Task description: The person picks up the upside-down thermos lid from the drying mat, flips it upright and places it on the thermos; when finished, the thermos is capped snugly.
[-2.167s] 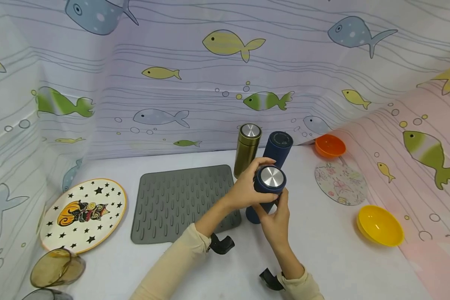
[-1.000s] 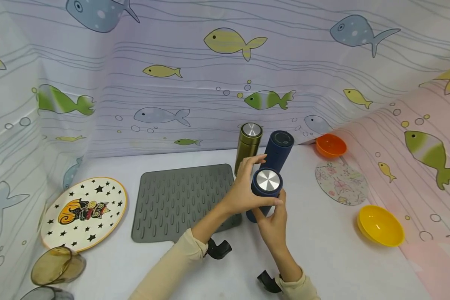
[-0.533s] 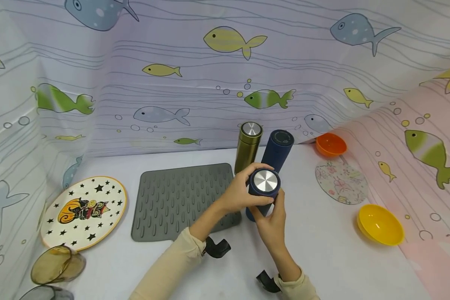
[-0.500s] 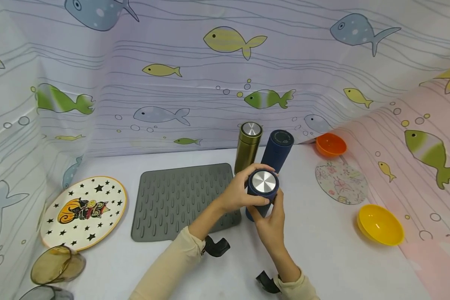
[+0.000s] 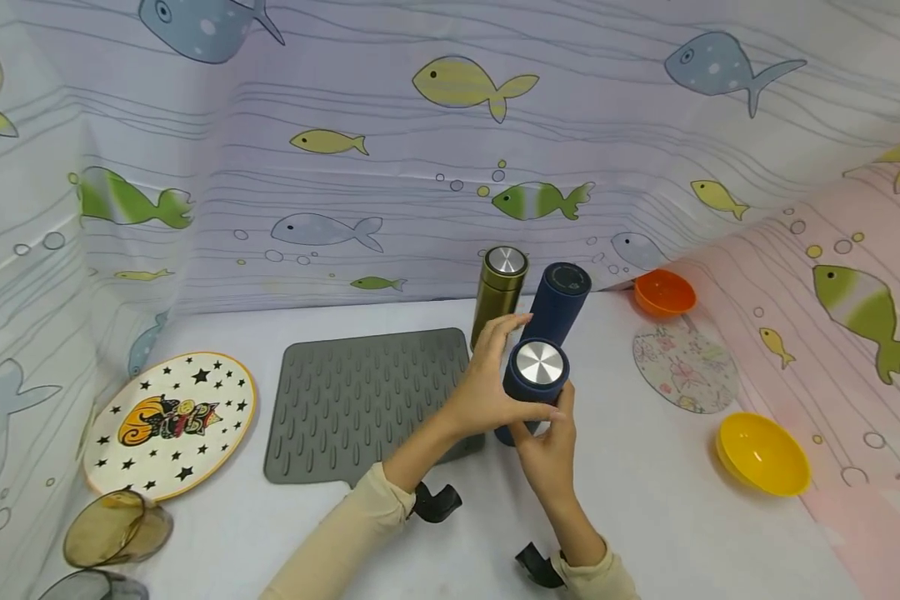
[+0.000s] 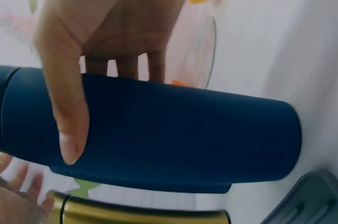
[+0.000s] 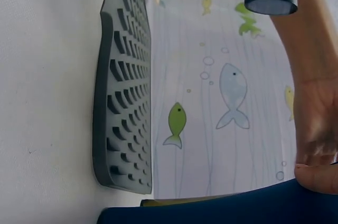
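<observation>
In the head view a dark blue vacuum flask with a bright steel disc on its lid is in front of me. My right hand grips its body low down, thumb across the near side. The left wrist view shows this thumb laid over the blue body. My left hand surrounds the lid loosely from the left, index finger spread away behind it and thumb passing in front. Behind stand a second blue flask and a gold-green flask.
A grey ribbed mat lies left of the flasks. Farther left are a star-patterned plate and two tinted cups, one amber. On the right are an orange bowl, a floral round mat and a yellow bowl.
My left hand turned the lid with its fingers closed round it, then spread its fingers away from it. The flask top has shifted slightly right. The right hand keeps its grip.
</observation>
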`<state>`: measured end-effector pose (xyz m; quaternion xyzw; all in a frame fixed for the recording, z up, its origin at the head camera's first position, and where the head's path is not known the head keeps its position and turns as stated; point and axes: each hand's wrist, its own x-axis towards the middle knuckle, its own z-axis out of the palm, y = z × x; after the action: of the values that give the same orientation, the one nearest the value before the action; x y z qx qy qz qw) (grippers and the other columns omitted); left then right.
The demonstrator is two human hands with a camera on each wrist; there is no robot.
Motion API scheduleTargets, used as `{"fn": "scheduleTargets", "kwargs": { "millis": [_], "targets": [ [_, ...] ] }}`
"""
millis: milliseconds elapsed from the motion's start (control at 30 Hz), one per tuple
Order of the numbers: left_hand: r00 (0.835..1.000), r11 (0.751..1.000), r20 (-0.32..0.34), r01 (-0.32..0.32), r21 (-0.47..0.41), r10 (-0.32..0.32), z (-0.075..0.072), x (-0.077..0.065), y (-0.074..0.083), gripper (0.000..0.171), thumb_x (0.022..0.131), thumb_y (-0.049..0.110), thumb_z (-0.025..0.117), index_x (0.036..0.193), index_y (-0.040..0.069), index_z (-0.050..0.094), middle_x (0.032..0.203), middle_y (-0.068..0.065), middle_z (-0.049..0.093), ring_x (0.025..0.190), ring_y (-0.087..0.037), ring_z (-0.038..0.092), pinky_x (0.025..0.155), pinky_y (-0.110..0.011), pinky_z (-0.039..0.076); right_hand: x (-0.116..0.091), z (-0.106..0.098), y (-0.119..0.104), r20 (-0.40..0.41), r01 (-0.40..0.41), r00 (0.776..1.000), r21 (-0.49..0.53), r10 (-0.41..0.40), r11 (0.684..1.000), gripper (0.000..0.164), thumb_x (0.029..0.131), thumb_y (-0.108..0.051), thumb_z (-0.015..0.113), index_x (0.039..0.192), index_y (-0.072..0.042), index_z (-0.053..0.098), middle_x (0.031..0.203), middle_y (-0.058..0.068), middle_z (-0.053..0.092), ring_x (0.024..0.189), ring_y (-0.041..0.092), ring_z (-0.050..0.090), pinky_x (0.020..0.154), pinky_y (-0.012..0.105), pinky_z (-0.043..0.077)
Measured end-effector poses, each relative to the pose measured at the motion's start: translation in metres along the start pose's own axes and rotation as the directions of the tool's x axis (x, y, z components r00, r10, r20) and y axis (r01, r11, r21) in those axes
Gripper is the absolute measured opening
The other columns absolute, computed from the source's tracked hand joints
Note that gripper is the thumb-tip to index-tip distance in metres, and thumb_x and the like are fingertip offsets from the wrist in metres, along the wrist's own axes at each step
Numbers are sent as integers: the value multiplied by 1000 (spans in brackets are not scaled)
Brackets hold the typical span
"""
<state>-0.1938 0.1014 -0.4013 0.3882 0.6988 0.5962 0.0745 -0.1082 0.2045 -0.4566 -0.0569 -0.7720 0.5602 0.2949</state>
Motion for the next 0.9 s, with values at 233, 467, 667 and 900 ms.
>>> {"fn": "scheduleTargets", "kwargs": {
  "millis": [233, 467, 667, 900],
  "targets": [
    [995, 986, 97, 34, -164, -18, -5, 0, 0, 83, 74, 2, 82, 145, 9, 41, 147, -11, 50, 139, -23, 43, 117, -48, 29, -4, -2, 5, -10, 43, 999, -19, -43, 999, 74, 80, 5, 78, 142, -3, 41, 139, 16, 52, 130, 21, 48, 107, 45, 37],
    [996, 999, 84, 15, -41, -11, -3, 0, 1, 77, 71, 14, 89, 137, 11, 50, 133, -8, 61, 124, -17, 57, 106, -39, 44, 1, -9, 8, 41, 107, 994, -43, -105, 993, 74, 76, 10, 77, 141, -2, 44, 136, 16, 57, 128, 24, 51, 105, 21, 38],
    [965, 995, 252, -46, -86, 67, -15, 9, 2, 73, 70, 6, 88, 134, 10, 52, 121, -8, 66, 117, -14, 58, 105, -34, 44, 10, -25, 3, 187, 234, 955, 8, -232, 972, 81, 71, 14, 80, 141, 3, 42, 134, 22, 57, 127, 7, 51, 105, 16, 38],
    [989, 999, 143, 26, -22, -23, -23, 3, -3, 87, 76, 13, 86, 150, 12, 39, 146, -5, 52, 138, -17, 45, 117, -38, 34, 29, -48, -3, 104, 102, 990, -35, -98, 994, 77, 70, 14, 80, 138, 9, 43, 126, 26, 59, 111, -3, 55, 93, 10, 44]
  ]
}}
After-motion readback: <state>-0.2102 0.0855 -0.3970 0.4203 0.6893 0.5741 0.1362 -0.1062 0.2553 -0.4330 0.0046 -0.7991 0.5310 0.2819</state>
